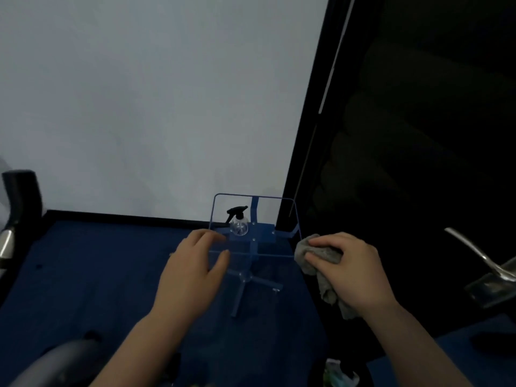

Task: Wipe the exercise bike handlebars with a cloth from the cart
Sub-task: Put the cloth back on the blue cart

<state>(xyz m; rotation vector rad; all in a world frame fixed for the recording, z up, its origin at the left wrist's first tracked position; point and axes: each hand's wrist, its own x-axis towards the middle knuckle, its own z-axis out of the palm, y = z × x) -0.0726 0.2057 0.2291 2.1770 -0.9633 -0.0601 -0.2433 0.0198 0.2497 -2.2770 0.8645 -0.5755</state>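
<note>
Grey cloth (321, 263) in right hand (349, 266)

A clear cart (279, 247) with blue edges stands on the dark blue floor (92, 269). On its top shelf, toward the far side, a clear spray bottle (239, 222) stands upright.

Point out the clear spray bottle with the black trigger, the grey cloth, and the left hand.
Clear spray bottle with black trigger (239, 225): head view, on its rounded transparent body.
Grey cloth (321, 255): head view, on the bunched part beside the fingers gripping it.
Left hand (192, 270): head view, on the back of the hand.
</note>
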